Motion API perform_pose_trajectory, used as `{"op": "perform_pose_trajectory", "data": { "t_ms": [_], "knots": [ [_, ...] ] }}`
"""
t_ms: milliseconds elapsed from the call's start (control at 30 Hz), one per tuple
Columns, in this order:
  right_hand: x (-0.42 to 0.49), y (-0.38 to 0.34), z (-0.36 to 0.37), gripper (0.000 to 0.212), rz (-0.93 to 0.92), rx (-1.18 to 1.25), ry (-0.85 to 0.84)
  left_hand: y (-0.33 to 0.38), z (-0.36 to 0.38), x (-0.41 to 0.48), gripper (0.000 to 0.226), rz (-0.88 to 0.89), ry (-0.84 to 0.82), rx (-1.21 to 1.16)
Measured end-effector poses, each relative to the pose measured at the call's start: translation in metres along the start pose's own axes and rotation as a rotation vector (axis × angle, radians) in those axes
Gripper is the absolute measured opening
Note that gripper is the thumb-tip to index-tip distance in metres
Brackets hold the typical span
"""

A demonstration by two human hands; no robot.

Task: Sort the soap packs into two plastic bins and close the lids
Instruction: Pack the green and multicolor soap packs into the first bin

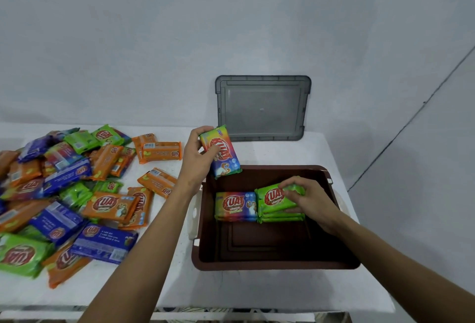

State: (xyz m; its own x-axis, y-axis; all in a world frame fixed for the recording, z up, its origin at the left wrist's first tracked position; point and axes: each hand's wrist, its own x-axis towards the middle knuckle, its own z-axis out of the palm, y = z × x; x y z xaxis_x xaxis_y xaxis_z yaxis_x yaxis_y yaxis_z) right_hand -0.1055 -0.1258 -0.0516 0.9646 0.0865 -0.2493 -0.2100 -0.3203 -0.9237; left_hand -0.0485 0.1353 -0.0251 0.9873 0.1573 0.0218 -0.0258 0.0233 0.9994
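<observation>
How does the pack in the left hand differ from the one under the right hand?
Colour: the rainbow pack is multicoloured; the green pack is plain green. Place: the left hand holds the rainbow pack above the brown bin's far rim; the green pack tops a stack inside, under the right hand. Pose: rainbow pack roughly on end, green pack lying flat. Both show the red KUAT logo.

My head camera is looking forward and down from above and behind my fingers (pixel 290 186), sitting close, taking in the table (pixel 257 293) under them and the wall (pixel 231 27) beyond.
</observation>
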Motion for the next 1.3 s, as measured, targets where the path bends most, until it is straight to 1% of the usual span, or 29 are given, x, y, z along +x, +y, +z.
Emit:
{"op": "perform_pose_trajectory", "data": {
  "t_ms": [67,133,200,300,367,467,567,667,767,867,967,1067,1133,1200,1300],
  "knots": [
    [0.002,0.005,0.002,0.013,0.028,-0.046,0.058,0.0,0.0,0.001,0.036,-0.01,-0.001,0.007],
    [0.003,0.007,0.003,0.012,-0.005,-0.299,0.124,0.0,0.0,0.001,0.036,-0.022,-0.003,0.007],
    [0.003,0.008,0.006,0.012,-0.058,-0.549,0.148,0.001,-0.001,0.001,0.036,-0.029,-0.005,0.006],
    [0.002,0.011,0.01,0.012,-0.107,-0.699,0.169,0.0,-0.001,0.001,0.036,-0.039,-0.002,0.01],
    [0.001,0.011,0.012,0.014,-0.097,-0.75,0.182,0.001,-0.001,0.001,0.036,-0.038,-0.006,0.009],
    [0.0,0.011,0.013,0.015,-0.058,-0.784,0.164,0.002,-0.001,0.0,0.036,-0.039,-0.007,0.013],
    [0.0,0.01,0.014,0.018,-0.048,-0.869,0.143,0.002,-0.002,0.0,0.036,-0.043,-0.013,0.019],
    [0.001,0.008,0.011,0.018,-0.054,-0.867,0.155,0.005,-0.002,-0.002,0.035,-0.052,-0.017,0.012],
    [0.0,0.002,0.007,0.016,-0.1,-0.88,0.165,0.009,-0.002,-0.005,0.034,-0.053,-0.032,-0.014],
    [-0.002,-0.014,0.004,0.015,-0.209,-0.914,0.203,0.013,-0.001,-0.008,0.033,-0.062,-0.047,-0.051],
    [-0.001,-0.033,0.006,0.012,-0.358,-0.852,0.242,0.017,0.002,-0.01,0.033,-0.083,-0.049,-0.137],
    [0.002,-0.052,0.015,0.014,-0.469,-0.683,0.232,0.021,0.003,-0.011,0.034,-0.085,-0.057,-0.228],
    [0.002,-0.064,0.022,0.024,-0.474,-0.497,0.175,0.024,0.005,-0.012,0.033,-0.077,-0.059,-0.265],
    [0.003,-0.072,0.031,0.036,-0.428,-0.317,0.085,0.027,0.008,-0.015,0.032,-0.084,-0.05,-0.326],
    [0.006,-0.075,0.047,0.042,-0.367,-0.12,0.004,0.028,0.012,-0.019,0.03,-0.106,-0.043,-0.442]
  ]
}}
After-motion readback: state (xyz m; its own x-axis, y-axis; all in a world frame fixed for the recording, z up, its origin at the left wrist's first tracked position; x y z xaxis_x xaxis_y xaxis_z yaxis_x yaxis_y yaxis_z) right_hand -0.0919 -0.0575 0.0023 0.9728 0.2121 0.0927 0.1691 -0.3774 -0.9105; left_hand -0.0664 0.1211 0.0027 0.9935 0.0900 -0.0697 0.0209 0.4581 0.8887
